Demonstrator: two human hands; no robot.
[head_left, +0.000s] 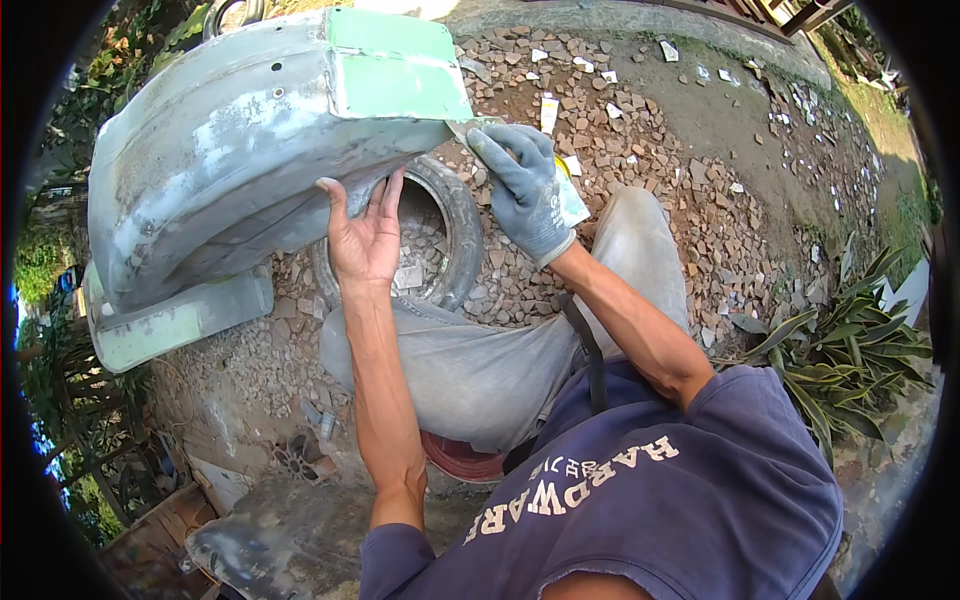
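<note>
A large curved metal vehicle panel (230, 150), grey with a pale green patch (395, 65) at its upper right, fills the upper left. Bare and palm up, my left hand (365, 230) lies at the panel's lower edge with its fingers stretched out and apart. My right hand (520, 185), in a blue-grey glove, is closed on a thin flat scraper (466, 127) at the green patch's lower right corner. Most of that scraper is hidden by the glove. Behind the glove, a pale sheet-like thing (573, 205) with a yellow edge shows in part.
A black tyre (462, 230) lies under the panel, in front of my knees. Broken brick and stone (640, 140) cover the ground, with a white tube (549, 113) on them. Another pale green curved piece (180, 320) sits lower left. A spiky plant (850, 340) grows at right.
</note>
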